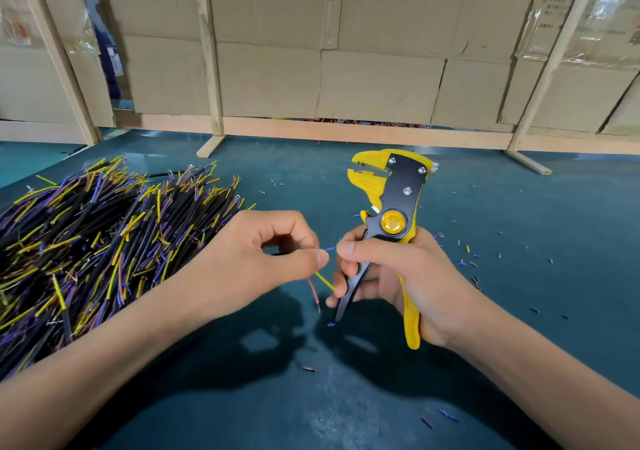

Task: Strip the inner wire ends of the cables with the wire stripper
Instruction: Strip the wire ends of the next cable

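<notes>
My left hand (266, 254) pinches one cable between thumb and fingers; its black sheath is hidden in the fist. Three inner wires stick out of the fist: a blue wire (330, 248), a yellow wire (325, 281) and a pink wire (313, 294) that hangs down with a bare tip. My right hand (408, 276) grips the yellow and black wire stripper (391, 207) by its handles, jaws pointing up and away. The right thumb and forefinger touch the blue wire's end. A big pile of black cables (104, 242) with yellow, blue and pink ends lies at the left.
The work surface is a dark teal mat (519, 207). Small bits of stripped insulation (464, 259) lie scattered right of the stripper and in front of me. A cardboard partition on a wooden frame (346, 127) closes off the back.
</notes>
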Demonstrator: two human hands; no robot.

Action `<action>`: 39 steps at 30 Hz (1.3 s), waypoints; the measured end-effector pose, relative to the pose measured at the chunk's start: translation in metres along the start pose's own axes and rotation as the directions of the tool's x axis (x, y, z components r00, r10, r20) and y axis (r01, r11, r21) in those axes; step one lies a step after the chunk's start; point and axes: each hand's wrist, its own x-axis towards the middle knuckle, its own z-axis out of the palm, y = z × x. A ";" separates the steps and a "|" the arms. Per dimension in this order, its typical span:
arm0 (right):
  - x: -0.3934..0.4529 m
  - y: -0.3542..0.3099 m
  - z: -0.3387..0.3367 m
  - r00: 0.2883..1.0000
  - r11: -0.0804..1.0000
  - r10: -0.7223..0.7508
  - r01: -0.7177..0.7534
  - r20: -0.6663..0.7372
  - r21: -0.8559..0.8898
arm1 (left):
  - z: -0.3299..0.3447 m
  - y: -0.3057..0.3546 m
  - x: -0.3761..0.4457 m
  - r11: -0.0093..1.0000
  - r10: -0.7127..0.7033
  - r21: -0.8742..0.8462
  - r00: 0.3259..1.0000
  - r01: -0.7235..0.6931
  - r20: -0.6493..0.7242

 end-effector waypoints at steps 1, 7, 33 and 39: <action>0.000 0.000 0.000 1.000 1.000 0.002 -0.002 0.003 -0.005 | -0.001 -0.001 0.001 1.000 -0.014 -0.020 1.000 0.014 0.017; 0.002 0.000 -0.003 0.999 1.000 0.004 -0.005 -0.052 -0.022 | -0.001 -0.002 0.000 0.974 -0.139 -0.155 0.973 0.168 0.183; -0.006 -0.003 -0.010 0.922 0.987 0.131 -0.158 0.364 0.044 | -0.008 0.006 0.005 0.973 0.218 -0.002 0.927 -0.229 -0.305; -0.007 -0.004 -0.008 0.913 0.991 0.104 -0.131 0.394 0.041 | -0.008 0.006 0.006 0.965 0.200 -0.094 0.921 -0.244 -0.333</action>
